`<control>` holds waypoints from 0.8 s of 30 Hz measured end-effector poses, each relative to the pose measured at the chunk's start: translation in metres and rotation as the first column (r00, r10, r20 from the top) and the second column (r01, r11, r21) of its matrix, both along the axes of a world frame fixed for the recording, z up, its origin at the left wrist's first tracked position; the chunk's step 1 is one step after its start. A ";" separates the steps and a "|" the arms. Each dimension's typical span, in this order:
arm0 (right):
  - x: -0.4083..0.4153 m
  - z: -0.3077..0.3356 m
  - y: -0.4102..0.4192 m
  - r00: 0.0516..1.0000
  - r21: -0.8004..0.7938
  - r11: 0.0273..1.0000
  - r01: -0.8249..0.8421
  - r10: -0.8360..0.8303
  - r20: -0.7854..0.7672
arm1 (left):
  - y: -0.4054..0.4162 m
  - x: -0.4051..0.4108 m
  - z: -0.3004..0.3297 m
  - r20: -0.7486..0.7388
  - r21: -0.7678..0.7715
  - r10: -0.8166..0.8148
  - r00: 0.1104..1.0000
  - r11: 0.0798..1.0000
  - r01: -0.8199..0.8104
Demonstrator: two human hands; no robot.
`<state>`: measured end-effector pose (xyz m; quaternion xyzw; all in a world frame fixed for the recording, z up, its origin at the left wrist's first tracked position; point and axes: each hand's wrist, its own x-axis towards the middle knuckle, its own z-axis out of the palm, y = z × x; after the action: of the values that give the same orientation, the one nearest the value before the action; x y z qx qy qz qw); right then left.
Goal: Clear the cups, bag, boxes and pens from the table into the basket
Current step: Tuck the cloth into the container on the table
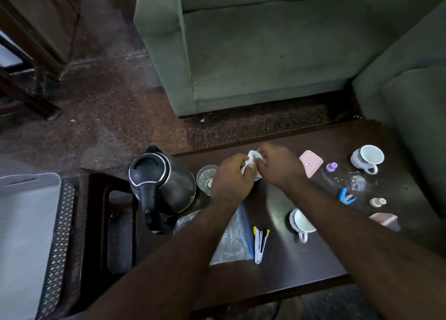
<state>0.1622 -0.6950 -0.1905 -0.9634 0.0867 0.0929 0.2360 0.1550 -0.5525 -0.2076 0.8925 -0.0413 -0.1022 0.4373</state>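
Observation:
Both hands meet over the far middle of the dark table [301, 259]. My left hand [231, 177] and my right hand [280, 165] grip a small white object [253, 161] between them; it is mostly hidden by fingers. A clear zip bag [231, 242] with a blue seal lies under my left forearm. Pens [260, 243] lie beside it. One white cup [303, 223] lies tipped near my right forearm, another cup [368, 158] stands at the far right. A pink box [311, 161] and a second pinkish box [386, 219] are on the right. The pale basket [26, 235] sits at the far left.
A steel kettle [161, 179] and a drinking glass [206, 178] stand at the table's left end. A blue stapler [346, 196], a purple cap [331, 167], a clear lid [357, 182] and a small cream piece [377, 202] lie on the right. Green sofas [265, 49] stand beyond.

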 end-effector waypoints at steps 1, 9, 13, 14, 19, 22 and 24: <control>-0.007 0.002 -0.007 0.997 -0.060 0.998 0.033 -0.029 0.069 | -0.005 -0.003 0.004 0.059 0.081 -0.036 0.998 0.996 0.032; -0.075 -0.008 -0.087 0.991 -0.396 0.909 0.129 -0.110 0.070 | -0.069 -0.039 0.009 0.203 0.445 -0.428 0.881 0.842 0.306; -0.105 -0.024 -0.123 0.983 -0.471 0.864 0.180 -0.169 0.067 | -0.105 -0.061 -0.005 0.184 0.511 -0.471 0.863 0.796 0.325; -0.111 -0.028 -0.131 0.981 -0.472 0.861 0.189 -0.183 0.059 | -0.113 -0.067 -0.010 0.175 0.518 -0.474 0.863 0.790 0.329; -0.129 -0.045 -0.163 0.968 -0.470 0.855 0.220 -0.253 -0.006 | -0.140 -0.084 -0.032 -0.122 0.529 -0.528 0.841 0.682 0.505; -0.134 -0.051 -0.177 0.961 -0.469 0.850 0.241 -0.276 -0.005 | -0.151 -0.088 -0.034 -0.338 0.548 -0.530 0.778 0.561 0.620; -0.133 -0.053 -0.184 0.961 -0.470 0.852 0.233 -0.275 -0.021 | -0.155 -0.091 -0.033 -0.362 0.560 -0.551 0.752 0.516 0.648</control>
<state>0.0290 -0.8788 -0.2431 -0.9667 0.2430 0.0796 0.0057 0.0635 -0.7079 -0.2407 0.9063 -0.2782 -0.3162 0.0345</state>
